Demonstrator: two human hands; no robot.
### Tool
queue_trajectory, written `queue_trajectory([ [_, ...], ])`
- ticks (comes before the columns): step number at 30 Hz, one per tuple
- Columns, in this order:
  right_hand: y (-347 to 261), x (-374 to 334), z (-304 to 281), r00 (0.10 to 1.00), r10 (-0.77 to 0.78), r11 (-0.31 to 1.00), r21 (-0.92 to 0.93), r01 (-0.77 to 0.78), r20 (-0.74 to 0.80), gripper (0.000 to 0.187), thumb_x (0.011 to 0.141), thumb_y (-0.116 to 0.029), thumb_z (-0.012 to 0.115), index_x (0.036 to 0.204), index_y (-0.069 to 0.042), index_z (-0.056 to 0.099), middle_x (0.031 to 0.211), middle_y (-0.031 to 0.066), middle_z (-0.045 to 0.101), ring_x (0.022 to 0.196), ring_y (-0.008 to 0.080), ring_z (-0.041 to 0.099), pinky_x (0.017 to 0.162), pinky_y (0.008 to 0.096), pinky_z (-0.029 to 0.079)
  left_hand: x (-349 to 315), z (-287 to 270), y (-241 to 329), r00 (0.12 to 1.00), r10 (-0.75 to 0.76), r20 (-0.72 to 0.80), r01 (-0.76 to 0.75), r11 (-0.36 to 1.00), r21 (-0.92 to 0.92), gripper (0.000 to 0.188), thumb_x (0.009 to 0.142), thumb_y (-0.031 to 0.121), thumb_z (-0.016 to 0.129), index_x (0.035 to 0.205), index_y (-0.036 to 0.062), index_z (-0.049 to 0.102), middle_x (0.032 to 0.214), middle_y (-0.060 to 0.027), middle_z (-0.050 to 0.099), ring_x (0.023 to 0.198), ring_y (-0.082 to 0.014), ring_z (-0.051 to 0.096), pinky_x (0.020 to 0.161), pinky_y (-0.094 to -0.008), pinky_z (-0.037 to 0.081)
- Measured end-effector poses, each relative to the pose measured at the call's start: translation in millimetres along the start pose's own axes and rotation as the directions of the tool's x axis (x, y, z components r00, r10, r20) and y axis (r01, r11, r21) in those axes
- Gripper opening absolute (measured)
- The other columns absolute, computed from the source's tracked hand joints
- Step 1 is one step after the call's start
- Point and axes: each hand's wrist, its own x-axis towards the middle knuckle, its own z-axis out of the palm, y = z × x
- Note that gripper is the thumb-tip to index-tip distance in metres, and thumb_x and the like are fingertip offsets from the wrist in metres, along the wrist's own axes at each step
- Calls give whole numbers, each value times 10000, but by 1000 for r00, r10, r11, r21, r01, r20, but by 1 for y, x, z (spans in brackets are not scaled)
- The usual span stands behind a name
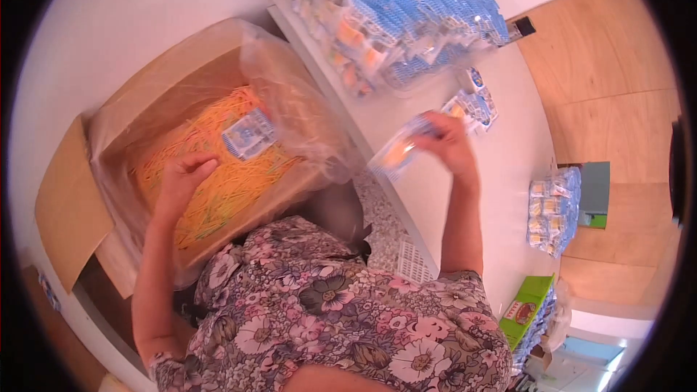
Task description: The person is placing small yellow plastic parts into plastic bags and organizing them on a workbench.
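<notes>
My right hand (450, 145) pinches a small clear packet (399, 154) with blue-patterned edges and orange-yellow contents, held over the white table. To the left, my left hand (183, 178) is above an open cardboard box, its fingers curled in and its thumb against them. Whether anything is between those fingers I cannot make out. Thin orange, yellow and greenish strips (210, 203) fill the box. On top of them lies another clear packet (249, 135) with blue print, apart from my left hand.
Clear plastic lines the cardboard box (69, 210). A large heap of blue packets (414, 14) stands at the far end of the white table (501, 196), a few loose packets (475, 105) beside it. Bundled packets (555, 210) and a green carton (528, 308) are along the right edge.
</notes>
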Motion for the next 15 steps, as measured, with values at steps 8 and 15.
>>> queue_trajectory([
  [8,170,-28,-175,823,-182,506,-769,-390,-538,327,755,-177,677,1035,-18,619,955,139,639,852,262,598,767,351,470,94,55,-28,931,347,113,-317,615,722,277,685,235,735,885,59,661,855,-129,635,860,-287,603,754,-395,453],
  [15,113,-30,-123,753,-455,375,-869,-323,-476,334,786,-155,679,1098,-64,602,1176,122,565,1106,307,473,936,407,393,121,78,-50,992,93,-86,22,542,840,391,579,250,806,910,129,637,917,-72,648,900,-267,607,795,-459,405],
])
